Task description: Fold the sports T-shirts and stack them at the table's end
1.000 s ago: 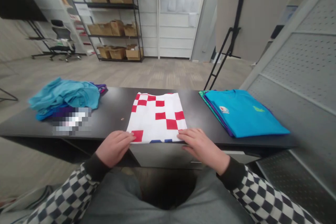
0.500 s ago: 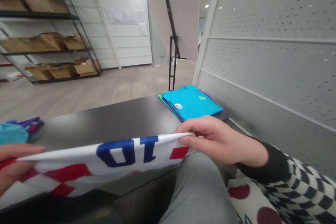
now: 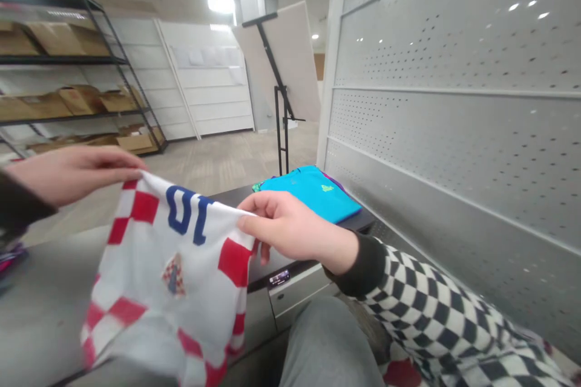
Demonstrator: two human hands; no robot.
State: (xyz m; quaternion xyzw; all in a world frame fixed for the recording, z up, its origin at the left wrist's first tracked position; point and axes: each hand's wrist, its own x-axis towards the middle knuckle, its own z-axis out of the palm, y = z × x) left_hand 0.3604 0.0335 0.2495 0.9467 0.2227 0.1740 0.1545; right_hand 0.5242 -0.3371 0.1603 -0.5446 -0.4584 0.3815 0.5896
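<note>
A white sports jersey (image 3: 149, 242) with red checks, a blue number 10 upside down and a crest hangs between my two hands. My left hand (image 3: 86, 172) pinches its upper left corner, and my right hand (image 3: 285, 224) pinches the upper right one. The lower part of the cloth droops in front of the dark tabletop and is blurred. Behind my right hand lies a stack of folded shirts with a bright blue shirt (image 3: 313, 190) on top.
Drawers (image 3: 299, 296) sit beneath the tabletop, above my grey-clad knee (image 3: 331, 344). A perforated panel (image 3: 454, 133) stands along the right. Purple cloth (image 3: 13, 260) lies at the left edge. Beyond are a board on a black stand (image 3: 281, 127) and shelves (image 3: 59, 60) with cardboard boxes.
Both hands have risen with the jersey, and the right has moved left, closer to the other. The cloth has gone from a stretched strip to hanging down, showing its crest. The view has shifted.
</note>
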